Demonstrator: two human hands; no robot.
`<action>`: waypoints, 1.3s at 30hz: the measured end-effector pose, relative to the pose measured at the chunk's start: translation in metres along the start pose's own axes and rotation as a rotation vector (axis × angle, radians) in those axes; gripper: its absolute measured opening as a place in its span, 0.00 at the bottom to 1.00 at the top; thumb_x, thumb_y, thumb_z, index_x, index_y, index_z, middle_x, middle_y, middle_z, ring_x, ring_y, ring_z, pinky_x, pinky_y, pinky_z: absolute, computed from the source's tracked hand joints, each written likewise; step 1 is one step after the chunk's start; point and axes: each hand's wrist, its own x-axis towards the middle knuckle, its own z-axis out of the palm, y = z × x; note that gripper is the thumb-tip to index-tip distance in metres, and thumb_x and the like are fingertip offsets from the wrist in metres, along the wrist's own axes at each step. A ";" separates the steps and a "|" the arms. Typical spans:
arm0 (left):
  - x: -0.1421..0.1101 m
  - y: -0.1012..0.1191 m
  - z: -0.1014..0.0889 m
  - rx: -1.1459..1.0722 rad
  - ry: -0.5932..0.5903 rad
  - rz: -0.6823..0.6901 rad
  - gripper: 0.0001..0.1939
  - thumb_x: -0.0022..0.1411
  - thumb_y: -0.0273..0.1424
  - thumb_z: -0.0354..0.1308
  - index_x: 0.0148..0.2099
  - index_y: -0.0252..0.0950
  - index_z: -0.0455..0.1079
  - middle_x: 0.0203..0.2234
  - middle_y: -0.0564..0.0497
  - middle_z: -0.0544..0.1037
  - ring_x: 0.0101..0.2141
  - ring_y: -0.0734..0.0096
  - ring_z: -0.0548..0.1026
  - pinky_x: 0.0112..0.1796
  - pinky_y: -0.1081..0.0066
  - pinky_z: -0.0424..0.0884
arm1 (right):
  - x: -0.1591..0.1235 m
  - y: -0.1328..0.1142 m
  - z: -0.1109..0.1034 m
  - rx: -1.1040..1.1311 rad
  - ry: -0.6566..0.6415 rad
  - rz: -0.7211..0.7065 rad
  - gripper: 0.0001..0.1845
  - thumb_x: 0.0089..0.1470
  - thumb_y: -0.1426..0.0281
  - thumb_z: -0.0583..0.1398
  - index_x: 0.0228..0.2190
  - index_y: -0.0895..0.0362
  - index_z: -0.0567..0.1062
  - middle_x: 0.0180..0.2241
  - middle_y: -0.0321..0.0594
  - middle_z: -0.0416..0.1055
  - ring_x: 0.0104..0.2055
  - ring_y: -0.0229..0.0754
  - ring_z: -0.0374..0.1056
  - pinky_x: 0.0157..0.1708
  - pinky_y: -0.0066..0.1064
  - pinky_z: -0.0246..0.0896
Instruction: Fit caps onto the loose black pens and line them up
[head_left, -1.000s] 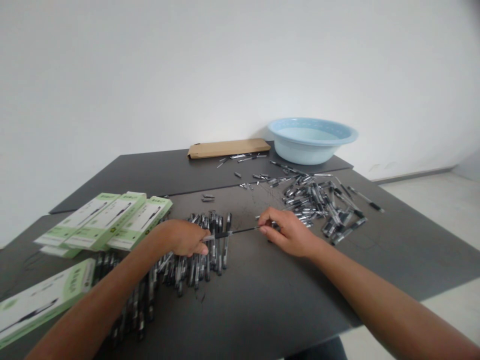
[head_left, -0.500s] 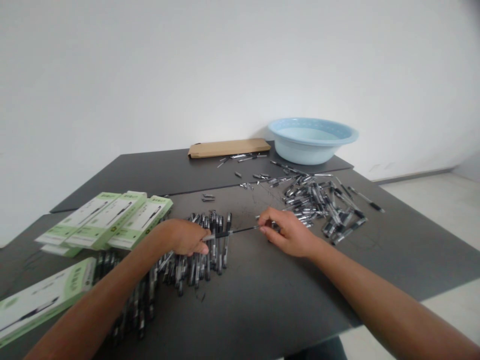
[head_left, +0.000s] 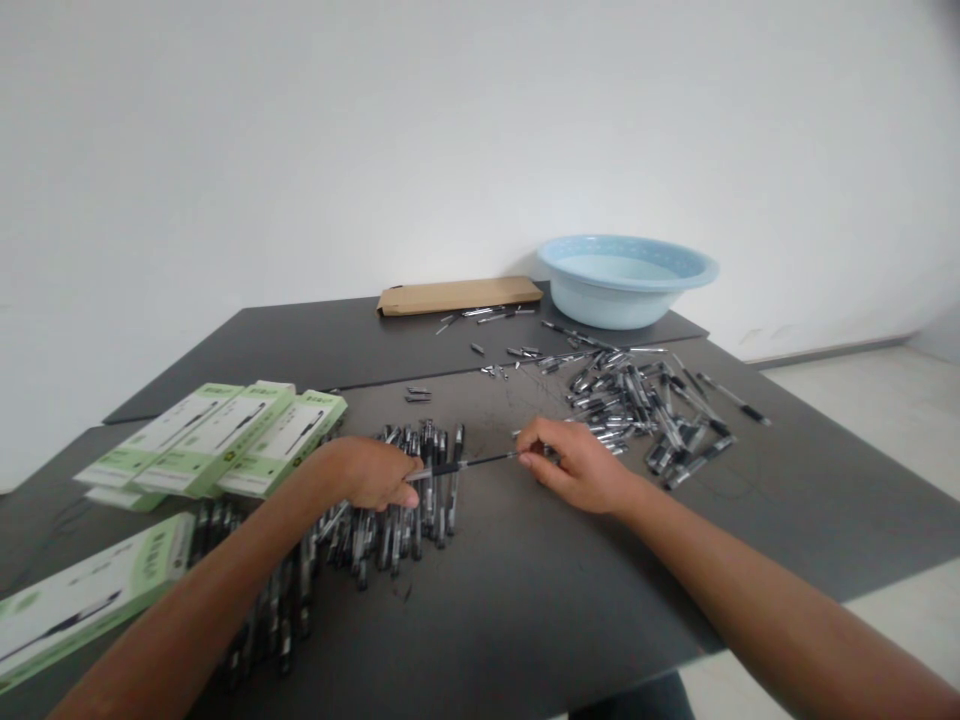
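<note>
"What lies at far left?"

"A lone green-and-white box sits low on the dark tabletop, with matching boxes overlapping just beyond it. Beside them, capped in shadow by the worker's forearm, runs a spread of pens."

"And the hands?"

"Apart, linked by one pen. The left hand, above that spread, closes its fingers on the pen's clear end; the black grip points right, a thin dark rod extending from its tip. At the rod's far end, the right hand pinches with thumb and fingertips."

"What stands behind?"

"A flat brown carton by the wall, slim pen parts strewn before it."

"And to the right?"

"A loose heap of clear-and-black pens just past the right hand, and behind it a pale blue basin near the table's back edge."
</note>
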 end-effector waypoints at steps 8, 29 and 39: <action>0.001 -0.001 0.002 0.002 0.024 0.017 0.22 0.60 0.35 0.48 0.54 0.31 0.65 0.31 0.43 0.81 0.31 0.58 0.76 0.26 0.70 0.64 | -0.001 0.001 0.002 0.023 -0.005 0.036 0.05 0.54 0.73 0.56 0.36 0.55 0.66 0.32 0.38 0.69 0.32 0.37 0.66 0.33 0.28 0.60; 0.001 0.000 0.001 -0.027 0.007 0.005 0.25 0.61 0.35 0.47 0.57 0.29 0.63 0.32 0.40 0.81 0.33 0.54 0.76 0.28 0.67 0.66 | -0.001 -0.001 0.005 0.017 0.014 0.027 0.04 0.55 0.73 0.56 0.35 0.56 0.67 0.32 0.39 0.70 0.32 0.38 0.67 0.33 0.28 0.60; 0.001 0.000 0.001 0.040 0.027 0.022 0.21 0.61 0.34 0.49 0.54 0.32 0.66 0.30 0.44 0.81 0.30 0.60 0.76 0.26 0.70 0.65 | 0.001 -0.001 0.006 0.014 0.004 0.027 0.02 0.55 0.71 0.56 0.33 0.56 0.66 0.29 0.37 0.68 0.30 0.36 0.64 0.31 0.27 0.57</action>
